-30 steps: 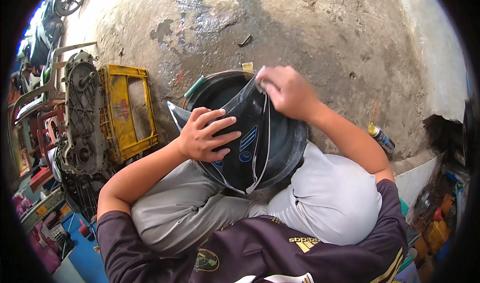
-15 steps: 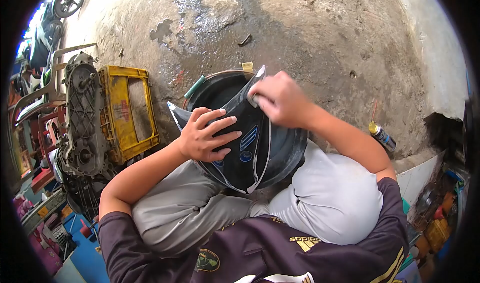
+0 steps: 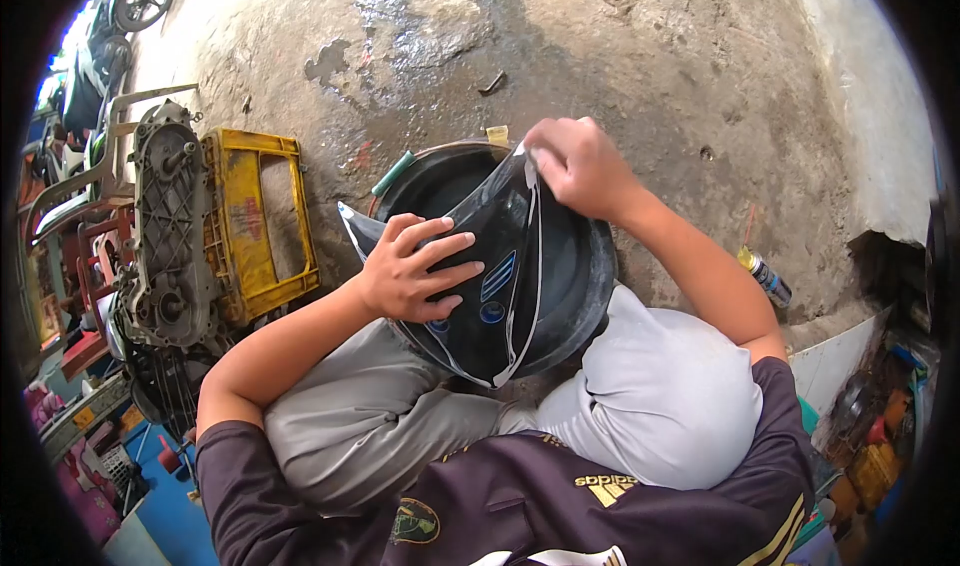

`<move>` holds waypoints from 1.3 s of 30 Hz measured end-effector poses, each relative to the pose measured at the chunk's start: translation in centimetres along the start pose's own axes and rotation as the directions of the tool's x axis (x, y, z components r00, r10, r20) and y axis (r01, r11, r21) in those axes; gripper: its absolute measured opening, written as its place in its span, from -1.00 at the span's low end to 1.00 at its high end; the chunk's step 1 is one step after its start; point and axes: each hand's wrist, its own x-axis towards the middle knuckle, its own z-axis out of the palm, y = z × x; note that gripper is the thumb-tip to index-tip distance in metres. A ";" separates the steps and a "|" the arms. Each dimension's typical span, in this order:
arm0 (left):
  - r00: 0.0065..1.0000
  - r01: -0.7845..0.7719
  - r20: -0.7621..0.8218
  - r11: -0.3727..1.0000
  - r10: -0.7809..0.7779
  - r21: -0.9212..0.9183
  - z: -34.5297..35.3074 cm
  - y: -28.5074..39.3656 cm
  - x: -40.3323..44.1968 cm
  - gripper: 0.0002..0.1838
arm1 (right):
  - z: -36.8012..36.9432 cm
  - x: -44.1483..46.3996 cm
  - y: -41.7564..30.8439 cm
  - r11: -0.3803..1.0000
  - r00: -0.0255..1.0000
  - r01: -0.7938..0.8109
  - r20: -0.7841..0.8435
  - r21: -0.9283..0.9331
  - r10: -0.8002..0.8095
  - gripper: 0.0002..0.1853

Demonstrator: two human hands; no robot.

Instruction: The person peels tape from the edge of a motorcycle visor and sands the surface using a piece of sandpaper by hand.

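A glossy black motorcycle body panel with white-scuffed edges and blue emblems lies across a round black tub between my knees. My left hand rests on the panel's left part, fingers spread over its surface. At the panel's upper right tip is my right hand, its fingers curled and pressed together against the edge. Whatever those fingers hold is hidden now. The tub has a green handle grip on its upper left rim.
To the left stand a yellow crate and a metal engine casing. A spray can lies to the right, near the wall. A small dark piece lies on the wet concrete floor. Clutter lines both sides.
My right hand has slid up and to the right along the panel's edge to its tip. The small greyish piece seen under its fingers is out of sight. My left hand stays put.
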 end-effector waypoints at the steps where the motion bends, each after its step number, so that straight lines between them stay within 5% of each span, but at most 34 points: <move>1: 1.000 0.001 0.009 1.000 -0.001 -0.001 0.0 0.0 0.0 -0.41 | 0.5 -0.4 -0.5 0.996 0.996 0.090 0.000 0.027 -0.090 -0.91; 5: 1.000 0.016 0.011 1.000 -0.016 0.010 0.0 0.0 -0.1 -0.43 | 1.6 -1.6 -3.0 0.963 0.960 0.254 0.101 0.094 -0.263 -0.89; 8: 1.000 0.025 0.010 1.000 -0.025 -0.003 -0.1 0.1 -0.2 -0.44 | 0.7 -0.2 -0.1 0.996 0.996 0.085 0.036 0.041 -0.087 -0.89; 16: 0.999 0.023 0.022 1.000 -0.023 0.001 -0.1 0.0 -0.2 -0.45 | 1.6 -1.0 -2.5 0.973 0.969 0.219 0.102 0.071 -0.226 -0.88; 21: 1.000 0.024 0.006 1.000 -0.024 -0.006 0.1 0.0 -0.2 -0.45 | 0.7 0.3 0.3 0.993 0.996 -0.061 0.078 0.106 0.053 -0.89; 23: 1.000 0.018 0.019 1.000 -0.018 -0.003 0.0 0.0 -0.2 -0.44 | 1.9 -0.9 -2.1 0.979 0.979 0.203 0.004 -0.002 -0.203 -0.89; 26: 0.999 0.023 0.023 1.000 -0.024 0.006 0.0 0.0 -0.2 -0.44 | 2.0 -1.0 -3.0 0.965 0.961 0.259 0.089 0.045 -0.262 -0.90; 30: 1.000 0.025 0.009 1.000 -0.025 -0.008 -0.1 0.1 -0.3 -0.43 | 0.2 0.6 0.6 0.990 0.988 0.142 -0.064 0.002 -0.142 -0.89; 32: 1.000 0.016 0.018 1.000 -0.017 0.002 -0.1 0.0 -0.1 -0.42 | -1.2 0.8 0.3 0.973 0.985 -0.161 -0.043 0.169 0.170 -0.88; 36: 0.997 -0.025 0.077 0.998 0.021 0.055 -1.1 0.3 0.1 -0.31 | -4.3 0.8 -2.1 0.955 0.979 -0.159 -0.084 0.249 0.185 -0.88; 39: 0.935 -0.112 0.350 0.983 0.055 0.143 -3.6 0.6 1.6 -0.25 | -7.1 0.4 -4.3 0.963 0.979 -0.114 -0.140 0.242 0.151 -0.85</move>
